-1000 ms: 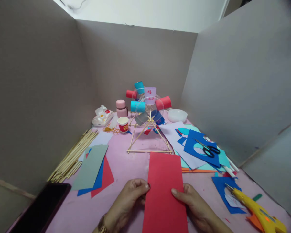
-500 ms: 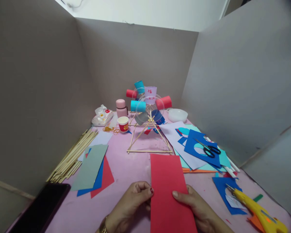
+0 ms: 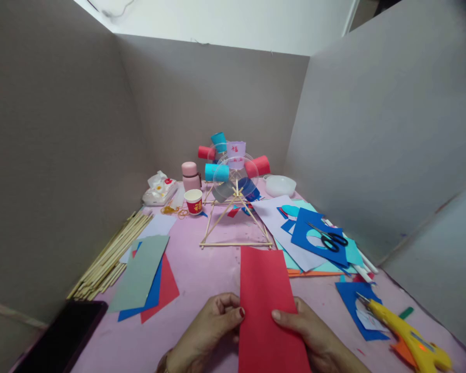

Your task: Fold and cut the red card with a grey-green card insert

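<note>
A long strip of red paper [image 3: 264, 290] is held upright in front of me, its lower end running out of view. My left hand [image 3: 217, 324] pinches its left edge, thumb in front and curled fingers partly behind. On the right side, my right hand [image 3: 305, 326] grips the sheet with the thumb pressed on its face and the fingers hidden behind. Beyond the paper stands a wheel model on a stick frame [image 3: 236, 244], with coloured paper cups [image 3: 236, 155] around clear plastic discs.
Grey, blue and red sheets [image 3: 142, 274], wooden sticks [image 3: 112, 254] and a phone [image 3: 62, 336] lie left. Paper sheets with scissors [image 3: 333, 241] and a yellow glue gun [image 3: 407, 331] lie right. Behind are a paper cup [image 3: 194, 203], pink flask [image 3: 191, 176], tissues [image 3: 159, 190] and white bowl [image 3: 280, 186].
The view has shifted slightly, so the surroundings sit a little further left. Both hands keep hold of the red paper, which now bows slightly between them.
</note>
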A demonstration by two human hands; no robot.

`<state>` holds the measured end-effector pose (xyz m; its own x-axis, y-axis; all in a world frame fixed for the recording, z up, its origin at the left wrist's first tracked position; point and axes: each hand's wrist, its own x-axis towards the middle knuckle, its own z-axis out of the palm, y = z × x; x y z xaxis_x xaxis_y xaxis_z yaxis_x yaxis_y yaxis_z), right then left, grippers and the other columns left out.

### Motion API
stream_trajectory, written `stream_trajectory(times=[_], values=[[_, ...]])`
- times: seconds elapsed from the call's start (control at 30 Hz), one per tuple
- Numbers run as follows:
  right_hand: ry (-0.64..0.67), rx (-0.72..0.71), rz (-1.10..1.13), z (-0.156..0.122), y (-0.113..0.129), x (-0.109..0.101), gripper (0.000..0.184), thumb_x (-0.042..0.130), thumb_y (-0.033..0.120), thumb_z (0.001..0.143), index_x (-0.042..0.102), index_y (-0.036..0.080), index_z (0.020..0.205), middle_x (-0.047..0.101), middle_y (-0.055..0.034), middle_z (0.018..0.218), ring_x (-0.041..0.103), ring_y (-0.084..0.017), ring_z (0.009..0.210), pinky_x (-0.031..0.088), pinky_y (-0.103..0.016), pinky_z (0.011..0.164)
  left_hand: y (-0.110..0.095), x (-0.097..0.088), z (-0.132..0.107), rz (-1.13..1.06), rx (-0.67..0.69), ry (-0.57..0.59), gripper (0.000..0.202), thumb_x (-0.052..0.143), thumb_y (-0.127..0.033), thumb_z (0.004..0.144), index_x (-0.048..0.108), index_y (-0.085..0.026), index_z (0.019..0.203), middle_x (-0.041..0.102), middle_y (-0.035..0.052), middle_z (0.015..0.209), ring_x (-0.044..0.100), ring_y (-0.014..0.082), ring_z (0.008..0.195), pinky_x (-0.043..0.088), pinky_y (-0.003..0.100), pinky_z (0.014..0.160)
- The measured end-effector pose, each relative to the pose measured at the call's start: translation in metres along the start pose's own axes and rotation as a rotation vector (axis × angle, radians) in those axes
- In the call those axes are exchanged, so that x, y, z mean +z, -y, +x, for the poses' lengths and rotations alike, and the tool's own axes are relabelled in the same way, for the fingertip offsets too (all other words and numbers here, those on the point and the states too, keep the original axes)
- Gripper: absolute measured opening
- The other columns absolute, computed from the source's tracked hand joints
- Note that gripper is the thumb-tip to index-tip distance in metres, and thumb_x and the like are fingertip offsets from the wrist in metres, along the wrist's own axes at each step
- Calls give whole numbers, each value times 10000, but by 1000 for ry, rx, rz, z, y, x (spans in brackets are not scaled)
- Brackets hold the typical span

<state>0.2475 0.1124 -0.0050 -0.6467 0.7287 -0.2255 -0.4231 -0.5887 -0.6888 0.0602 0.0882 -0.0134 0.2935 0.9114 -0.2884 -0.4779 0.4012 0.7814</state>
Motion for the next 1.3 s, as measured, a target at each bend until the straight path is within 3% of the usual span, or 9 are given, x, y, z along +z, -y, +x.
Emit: stream_trajectory(times=[0.27,0.63,0.83,1.03,1.2,1.3], values=[[39,-24,25,0,-2,-6,402,686,182,697,622,61,1076,708,-180,927,660,-299,883,441,-472,862,-2,-2,-1,-1,-39,19,290,768,-325,613,644,-133,791,667,43,678,589,125,568,394,224,539],[57,71,34,0,-3,-7,450,732,226,632,631,64,1040,709,-175,919,645,-307,921,427,-465,881,-8,25,-11,6,-34,22,539,776,-506,501,675,-152,894,699,85,716,634,219,672,449,297,603],[54,81,47,-1,1,-1,432,724,203,638,636,58,1036,712,-172,909,649,-303,916,433,-455,879,-10,28,-11,48,-41,-2,554,780,-526,467,687,-149,862,694,78,701,624,203,644,449,295,613],[39,44,43,-1,0,0,414,724,200,647,642,59,1028,714,-172,904,670,-288,848,437,-460,866,-7,20,-10,72,-9,-17,455,751,-496,553,671,-140,826,680,70,689,598,166,596,426,274,592],[-92,-33,-47,2,-3,-4,416,752,247,631,666,63,993,729,-163,826,679,-300,795,468,-468,816,-7,9,-2,250,70,-188,315,729,-425,617,618,-131,600,573,-10,503,472,90,461,328,218,498],[-180,-64,-128,4,-5,-5,440,771,314,605,682,71,962,731,-162,805,677,-320,781,490,-475,766,-5,3,3,318,93,-252,308,715,-405,638,601,-127,569,573,-13,516,456,89,480,306,214,500]])
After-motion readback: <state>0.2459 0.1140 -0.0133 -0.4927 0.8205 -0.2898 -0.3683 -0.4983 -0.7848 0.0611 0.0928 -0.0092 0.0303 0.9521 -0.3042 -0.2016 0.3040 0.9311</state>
